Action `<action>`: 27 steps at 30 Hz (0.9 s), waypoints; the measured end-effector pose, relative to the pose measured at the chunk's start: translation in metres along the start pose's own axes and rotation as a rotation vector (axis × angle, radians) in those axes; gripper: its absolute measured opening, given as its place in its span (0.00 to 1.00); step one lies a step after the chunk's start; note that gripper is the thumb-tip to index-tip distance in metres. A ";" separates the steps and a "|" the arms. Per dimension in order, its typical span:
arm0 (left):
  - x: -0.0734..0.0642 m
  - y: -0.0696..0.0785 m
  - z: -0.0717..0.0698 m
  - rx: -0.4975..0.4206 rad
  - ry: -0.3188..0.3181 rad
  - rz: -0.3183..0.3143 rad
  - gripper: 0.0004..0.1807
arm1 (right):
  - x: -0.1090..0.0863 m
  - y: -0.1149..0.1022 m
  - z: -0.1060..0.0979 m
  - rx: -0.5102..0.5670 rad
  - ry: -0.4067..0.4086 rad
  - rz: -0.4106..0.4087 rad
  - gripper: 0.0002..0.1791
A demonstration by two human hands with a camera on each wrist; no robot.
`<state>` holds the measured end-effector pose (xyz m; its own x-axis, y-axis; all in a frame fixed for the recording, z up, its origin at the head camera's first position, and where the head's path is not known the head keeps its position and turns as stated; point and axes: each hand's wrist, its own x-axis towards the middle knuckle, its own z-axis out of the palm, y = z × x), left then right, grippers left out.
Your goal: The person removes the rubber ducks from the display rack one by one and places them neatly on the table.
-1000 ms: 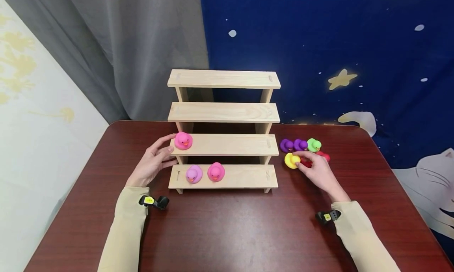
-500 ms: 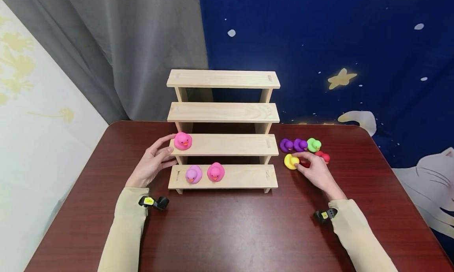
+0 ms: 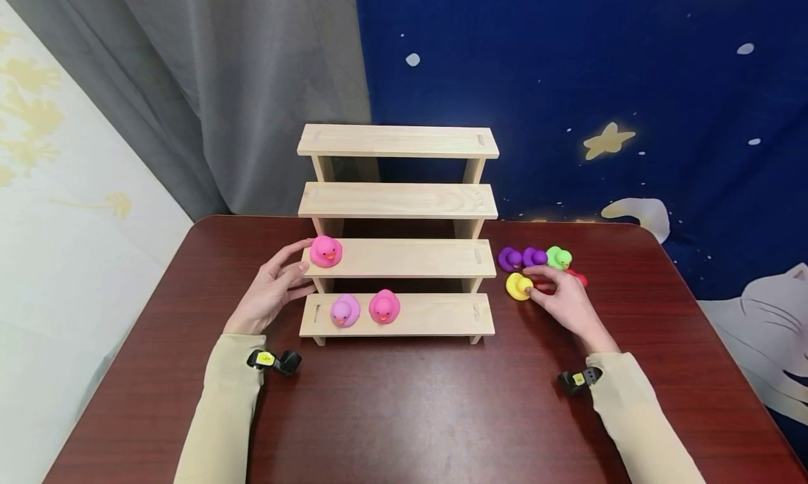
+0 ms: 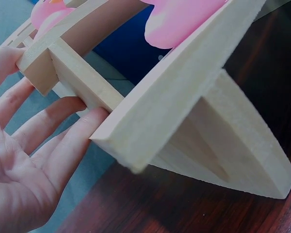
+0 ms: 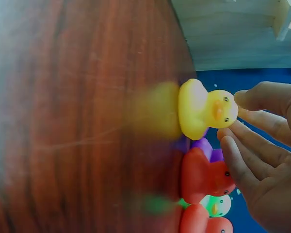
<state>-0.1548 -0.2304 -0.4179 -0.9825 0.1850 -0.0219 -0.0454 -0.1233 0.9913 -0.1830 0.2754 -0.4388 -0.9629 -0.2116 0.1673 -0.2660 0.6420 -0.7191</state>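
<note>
My left hand [image 3: 265,294] holds the left end of a step on a wooden tiered stand [image 3: 404,258], its thumb and fingers about the board's edge. A pink rubber duck [image 3: 325,251] sits on that step beside the fingertips. Below, a lilac duck [image 3: 345,310] and another pink duck [image 3: 384,306] stand on the lowest step. My right hand [image 3: 564,301] pinches the head of a yellow rubber duck [image 5: 194,109], which sits upright on the table. Right behind it are purple ducks [image 3: 510,259], a green duck [image 3: 558,258] and red ducks [image 5: 196,174], partly hidden by my hand in the head view.
The stand rests on a dark red-brown table [image 3: 404,407], whose far edge runs behind it. A grey curtain [image 3: 271,84] and a blue star-patterned cloth [image 3: 505,63] hang at the back. The upper two steps of the stand rise behind the pink duck.
My right hand shifts very slightly around the yellow duck, which stays in nearly the same spot. The left hand and the stand have not visibly moved.
</note>
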 end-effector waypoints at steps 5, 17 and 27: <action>0.000 0.001 0.000 -0.001 -0.002 0.003 0.27 | 0.001 -0.005 -0.005 0.032 0.031 -0.024 0.20; 0.000 0.000 0.000 -0.002 -0.006 0.003 0.27 | 0.003 -0.023 -0.012 0.100 0.068 -0.104 0.19; 0.000 0.000 0.000 0.000 -0.006 0.007 0.27 | 0.002 -0.040 -0.011 0.149 0.068 -0.148 0.17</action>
<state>-0.1550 -0.2306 -0.4183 -0.9817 0.1900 -0.0140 -0.0383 -0.1251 0.9914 -0.1750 0.2579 -0.4022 -0.9162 -0.2420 0.3195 -0.3996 0.4908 -0.7742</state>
